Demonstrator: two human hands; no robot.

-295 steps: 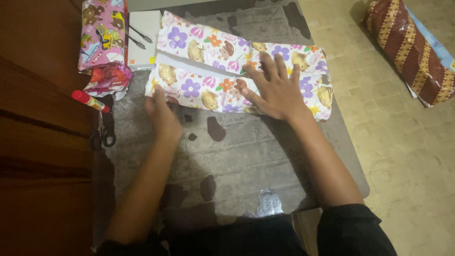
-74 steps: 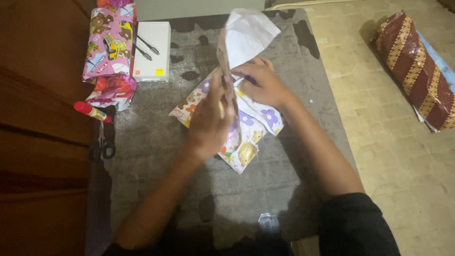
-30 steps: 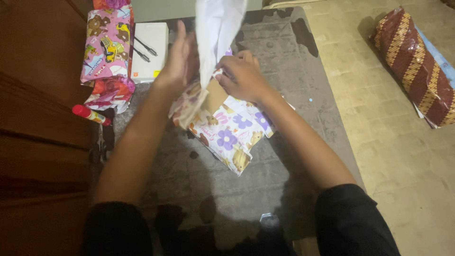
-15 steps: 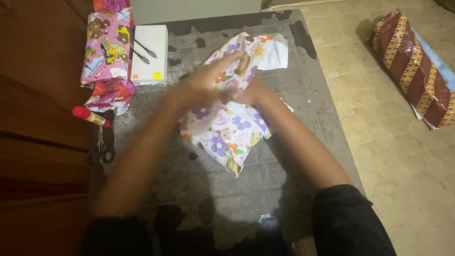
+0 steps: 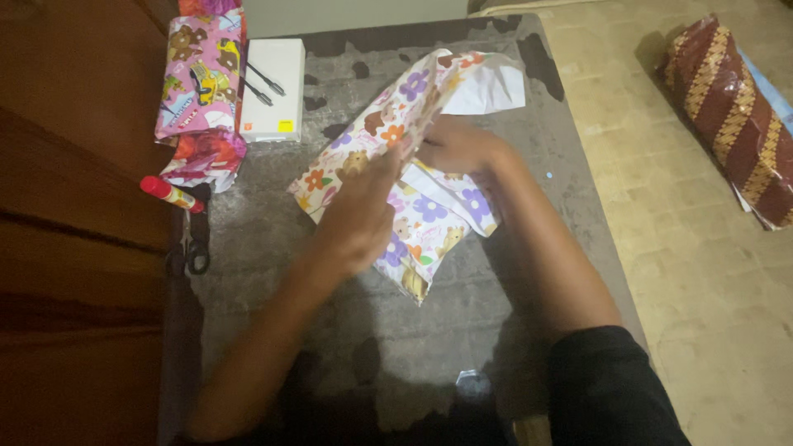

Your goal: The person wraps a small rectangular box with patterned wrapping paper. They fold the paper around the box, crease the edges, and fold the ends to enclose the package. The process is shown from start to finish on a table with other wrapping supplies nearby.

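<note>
Left hand (image 5: pixel 359 219) lies nearest me, palm pressed flat on the flowered wrapping paper (image 5: pixel 396 132), fingers spread, gripping nothing. Right hand (image 5: pixel 458 149) just beyond pinches the paper's folded edge. I see the half-wrapped parcel (image 5: pixel 438 219) on the grey mat (image 5: pixel 330 314), mid-table. Farther left: scissors (image 5: pixel 192 248), glue stick (image 5: pixel 168 192), pink wrapped gift (image 5: pixel 200 74), white box (image 5: pixel 273 78). On the floor at far right: a brown patterned bundle (image 5: pixel 735 107).

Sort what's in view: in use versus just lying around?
In use:
left hand, pressing the flowered wrapping paper
right hand, at the paper's fold
half-wrapped parcel

Lying about:
pink wrapped package
white box
glue stick
scissors
brown patterned bundle
</note>
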